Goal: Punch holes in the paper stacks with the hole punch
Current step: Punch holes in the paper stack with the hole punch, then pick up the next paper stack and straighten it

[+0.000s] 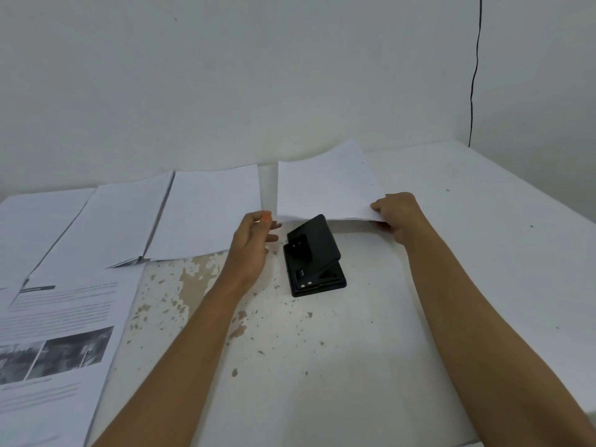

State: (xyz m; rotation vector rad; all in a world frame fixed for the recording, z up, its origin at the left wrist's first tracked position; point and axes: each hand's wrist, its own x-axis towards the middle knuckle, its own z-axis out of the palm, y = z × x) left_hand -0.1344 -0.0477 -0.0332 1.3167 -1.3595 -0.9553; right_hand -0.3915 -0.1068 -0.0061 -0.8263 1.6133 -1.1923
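A black hole punch sits on the white table, its lever raised toward the wall. Just behind it a thin white paper stack is lifted, its near edge hanging over the punch's top. My right hand pinches that stack's near right corner. My left hand is at the stack's near left corner, fingers and thumb closing on the edge; the contact itself is hard to make out.
Several more paper stacks lie side by side along the wall to the left. A printed page with photos lies at the near left. The table has chipped paint. A black cable hangs down the wall at right.
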